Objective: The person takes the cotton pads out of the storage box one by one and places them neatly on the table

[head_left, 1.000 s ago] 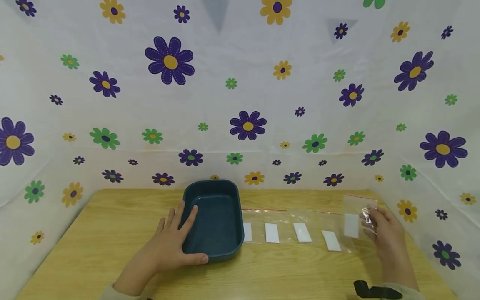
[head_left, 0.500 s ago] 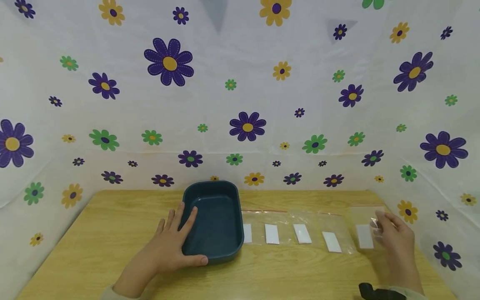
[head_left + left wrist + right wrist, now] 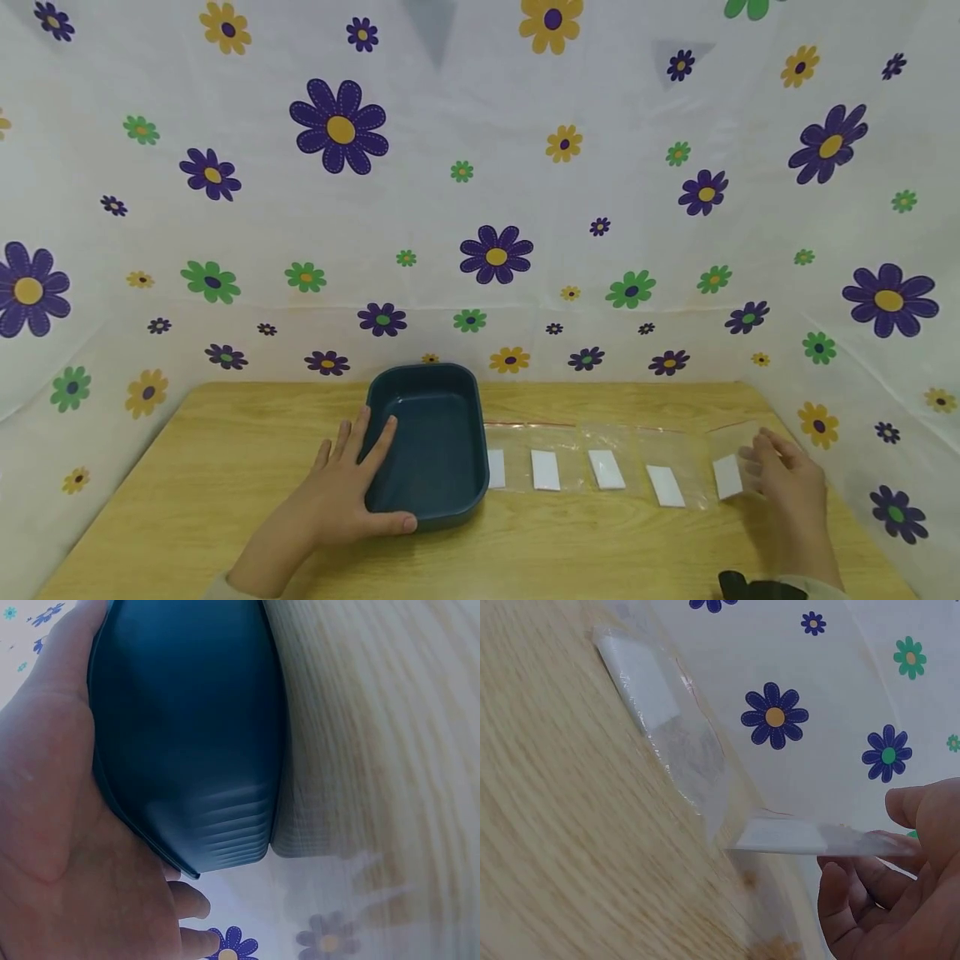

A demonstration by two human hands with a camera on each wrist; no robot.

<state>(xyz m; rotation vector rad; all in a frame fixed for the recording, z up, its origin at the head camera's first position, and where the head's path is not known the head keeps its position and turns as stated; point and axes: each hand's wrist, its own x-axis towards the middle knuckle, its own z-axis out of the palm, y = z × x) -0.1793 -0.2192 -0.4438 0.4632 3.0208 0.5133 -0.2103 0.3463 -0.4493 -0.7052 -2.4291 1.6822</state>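
A dark blue rectangular tray [image 3: 431,454] stands on the wooden table. My left hand [image 3: 333,492] rests on its left rim with fingers spread, thumb along the near corner; the left wrist view shows the palm against the tray's wall [image 3: 187,735]. At the far right, my right hand [image 3: 795,483] pinches the right edge of a clear zip bag [image 3: 780,834] holding a flat white rectangle [image 3: 727,477]. This bag is low over the table, its left end at or near the surface. Beside it, similar zip bags [image 3: 678,446] lie in a row up to the tray.
White rectangles [image 3: 606,469] show inside the row's bags; the leftmost is partly hidden by the tray. A white cloth [image 3: 420,208] with printed flowers hangs behind and at both sides of the table [image 3: 562,550]. A black strap [image 3: 761,587] shows at the right wrist.
My right hand has moved right and lowered the zip bag toward the table, past the end of the row. The bag now lies flatter. The left hand and tray have stayed put.
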